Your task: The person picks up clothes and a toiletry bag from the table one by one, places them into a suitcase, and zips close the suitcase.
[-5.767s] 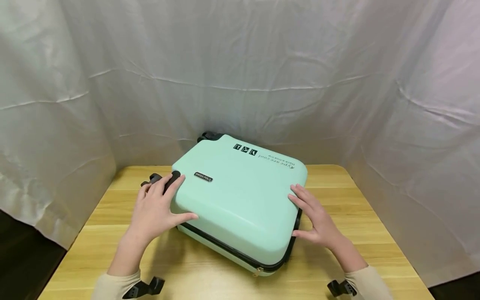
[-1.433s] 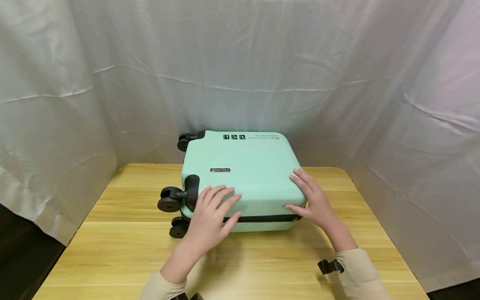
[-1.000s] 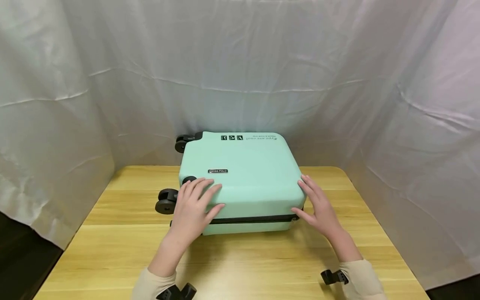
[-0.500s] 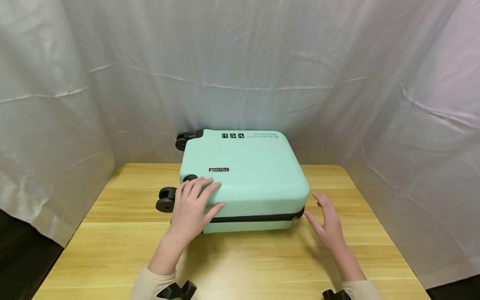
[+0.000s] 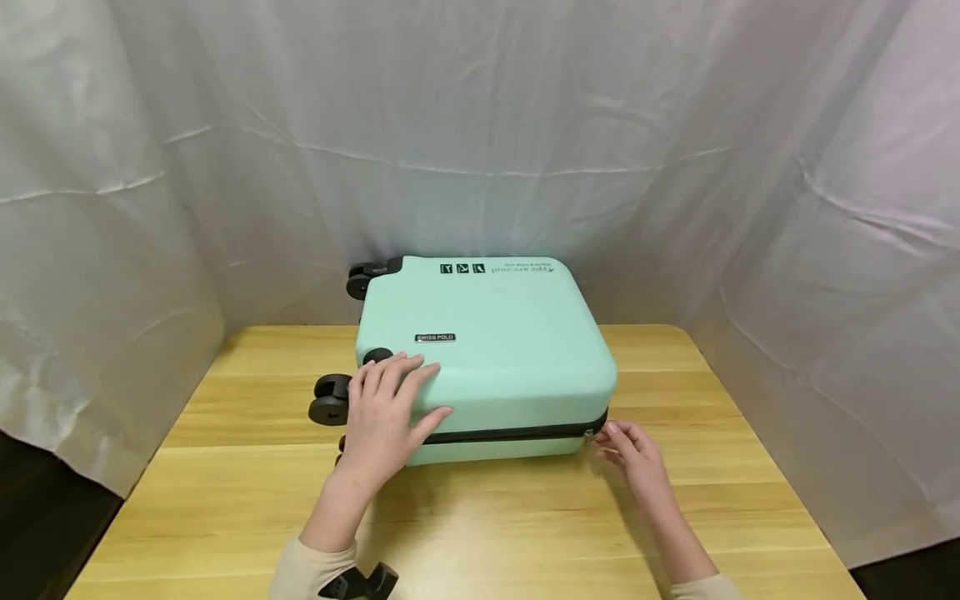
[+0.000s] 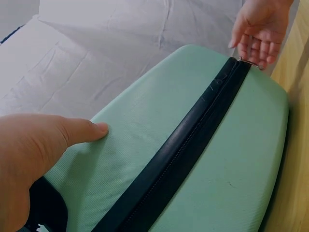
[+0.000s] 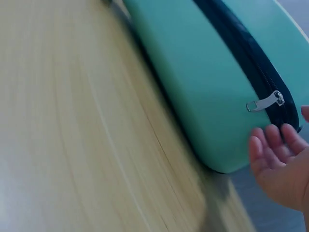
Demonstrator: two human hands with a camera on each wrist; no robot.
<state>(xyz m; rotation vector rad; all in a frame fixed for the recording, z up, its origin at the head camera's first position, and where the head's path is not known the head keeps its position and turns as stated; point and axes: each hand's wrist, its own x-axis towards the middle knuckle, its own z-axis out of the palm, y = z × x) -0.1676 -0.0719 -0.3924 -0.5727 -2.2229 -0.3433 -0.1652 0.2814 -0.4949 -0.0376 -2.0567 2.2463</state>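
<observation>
A mint-green hard-shell suitcase lies flat on the table, its black zipper band running along the near side. My left hand rests on the suitcase's near left corner, fingers spread over the top edge and thumb against the side. At the near right corner is my right hand, its fingers loosely bent beside the zipper. A silver zipper pull sticks out from the band just past these fingertips, with no finger around it in the right wrist view.
Black caster wheels stick out on the suitcase's left end. The wooden table extends in front and to both sides. Pale grey curtains hang close behind the suitcase and along both sides.
The suitcase has turned from a slant to lie squarely. My left hand has moved onto its near left corner. My right hand has left the right edge and come down toward the zipper pull.
</observation>
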